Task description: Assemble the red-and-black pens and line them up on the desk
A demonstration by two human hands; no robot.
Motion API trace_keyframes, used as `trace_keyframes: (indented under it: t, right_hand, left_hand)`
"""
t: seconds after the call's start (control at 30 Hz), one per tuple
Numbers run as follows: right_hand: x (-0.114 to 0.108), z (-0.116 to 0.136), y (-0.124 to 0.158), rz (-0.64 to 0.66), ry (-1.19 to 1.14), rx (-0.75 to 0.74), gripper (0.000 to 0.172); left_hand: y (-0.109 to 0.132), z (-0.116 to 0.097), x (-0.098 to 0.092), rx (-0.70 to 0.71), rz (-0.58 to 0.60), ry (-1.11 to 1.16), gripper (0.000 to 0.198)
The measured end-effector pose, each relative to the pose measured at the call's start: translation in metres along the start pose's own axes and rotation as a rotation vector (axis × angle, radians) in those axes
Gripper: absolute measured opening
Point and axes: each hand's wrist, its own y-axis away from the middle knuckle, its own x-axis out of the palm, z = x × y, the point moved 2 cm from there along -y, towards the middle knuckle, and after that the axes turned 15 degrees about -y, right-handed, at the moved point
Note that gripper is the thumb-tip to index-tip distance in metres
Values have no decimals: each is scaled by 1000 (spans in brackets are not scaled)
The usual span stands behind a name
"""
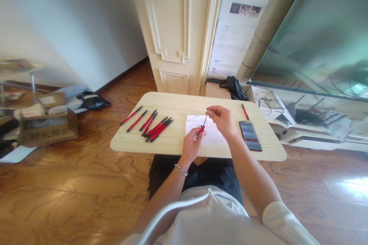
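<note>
My left hand (pixel 192 143) is closed round the red barrel of a pen (pixel 203 126) above a white sheet of paper (pixel 211 134). My right hand (pixel 222 119) pinches the pen's thin upper end between thumb and fingers. A row of several red and black pens (pixel 149 123) lies on the left part of the small light wooden table (pixel 161 143). One more red pen (pixel 245 111) lies alone at the far right, beyond a dark phone (pixel 250 135).
The table stands over my lap on a wooden floor. A cardboard box (pixel 47 127) and loose packaging lie at the left. A cream panelled door stands behind the table. A black bag (pixel 234 86) and a low shelf with cables are at the right.
</note>
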Motion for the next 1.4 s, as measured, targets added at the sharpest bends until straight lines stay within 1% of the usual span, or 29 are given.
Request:
trace_keyframes:
  t: [0.2, 0.43, 0.6, 0.7, 0.77, 0.8, 0.87, 0.93, 1.0, 1.07, 1.17, 1.27, 1.4]
  right_hand:
    - [1, -2, 2, 28, 78, -27, 27]
    - [2, -8, 10, 137, 153, 43, 21]
    - [-1, -10, 13, 138, 133, 70, 23]
    - [-5, -17, 10, 162, 122, 76, 27]
    - [-8, -27, 7, 156, 191, 104, 28]
    - [-10, -33, 5, 146, 266, 127, 27]
    - [-10, -47, 3, 138, 470, 180, 22]
    - [-8, -58, 3, 166, 664, 243, 20]
    - [-2, -64, 5, 192, 795, 304, 23]
    - [3, -64, 6, 200, 882, 367, 25]
    - [9, -58, 6, 220, 950, 429, 24]
    - [8, -55, 4, 227, 933, 442, 24]
    - [-4, -64, 0, 136, 848, 375, 27]
  left_hand:
    - [0, 2, 0, 2, 5, -12, 32]
    - [0, 0, 1, 6, -3, 15, 32]
    - [0, -2, 0, -2, -1, 22, 32]
    - [0, -3, -1, 0, -8, 46, 32]
    - [0, -2, -2, 1, -12, 70, 33]
    - [0, -2, -2, 2, -14, 81, 33]
    - [0, -1, -1, 4, -18, 99, 33]
    - [0, 1, -1, 10, -29, 112, 33]
    - [0, 2, -1, 13, -38, 117, 33]
    - [0, 3, -1, 13, -41, 117, 32]
    - [0, 2, -1, 17, -41, 116, 31]
    - [-1, 3, -2, 14, -43, 117, 31]
    - [-1, 3, -1, 4, -31, 107, 31]
